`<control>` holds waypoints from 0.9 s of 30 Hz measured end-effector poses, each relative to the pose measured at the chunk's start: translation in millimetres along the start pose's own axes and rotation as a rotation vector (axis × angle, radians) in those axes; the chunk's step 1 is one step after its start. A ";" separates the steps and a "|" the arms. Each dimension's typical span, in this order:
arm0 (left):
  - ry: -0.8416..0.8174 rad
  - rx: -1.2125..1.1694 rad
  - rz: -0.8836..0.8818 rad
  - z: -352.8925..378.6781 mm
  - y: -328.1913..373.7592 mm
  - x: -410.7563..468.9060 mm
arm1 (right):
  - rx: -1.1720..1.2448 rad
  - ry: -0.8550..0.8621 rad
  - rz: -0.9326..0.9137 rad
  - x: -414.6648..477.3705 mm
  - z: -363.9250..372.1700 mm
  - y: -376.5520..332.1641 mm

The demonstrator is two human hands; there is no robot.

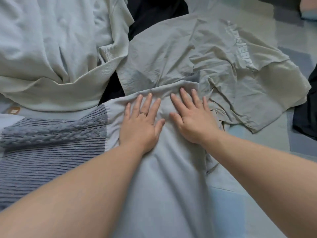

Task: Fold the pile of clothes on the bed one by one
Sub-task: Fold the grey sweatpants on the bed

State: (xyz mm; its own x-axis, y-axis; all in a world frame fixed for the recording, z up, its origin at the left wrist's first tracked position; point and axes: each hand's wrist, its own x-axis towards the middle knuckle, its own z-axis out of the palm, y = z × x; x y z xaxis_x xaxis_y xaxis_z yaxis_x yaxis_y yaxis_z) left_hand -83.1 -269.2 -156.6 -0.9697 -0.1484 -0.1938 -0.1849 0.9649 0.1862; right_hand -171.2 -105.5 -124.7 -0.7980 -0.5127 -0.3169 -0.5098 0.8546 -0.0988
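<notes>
Only one print shows: a band of pale block letters [240, 47] on the grey-green T-shirt [197, 66], running along its upper right part. It is creased and blurred, so no word can be read. Far left of the T-shirt, on pale cloth, sits a small tan label [14, 109] — also unreadable.

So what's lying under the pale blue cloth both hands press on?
A blue cable-knit sweater pokes out from under its left edge. How far it runs beneath the pale blue cloth is covered.
</notes>
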 end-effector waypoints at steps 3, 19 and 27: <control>0.167 0.043 -0.005 27.1 -3.8 7.3 | 0.055 0.096 -0.036 21.5 29.2 16.7; 0.254 0.091 -0.010 32.8 -2.3 17.3 | 0.184 0.150 0.010 68.5 23.1 39.8; 0.278 0.040 0.003 30.4 -3.7 20.1 | 0.217 0.206 -0.001 -1.1 18.6 18.0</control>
State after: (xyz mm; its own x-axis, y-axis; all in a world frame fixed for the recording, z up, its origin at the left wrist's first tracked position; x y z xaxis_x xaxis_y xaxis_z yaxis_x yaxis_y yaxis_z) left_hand -97.1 -269.1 -190.5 -0.9779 -0.1936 0.0791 -0.1806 0.9725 0.1473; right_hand -173.5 -88.0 -143.7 -0.8570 -0.5009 -0.1210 -0.4480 0.8402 -0.3056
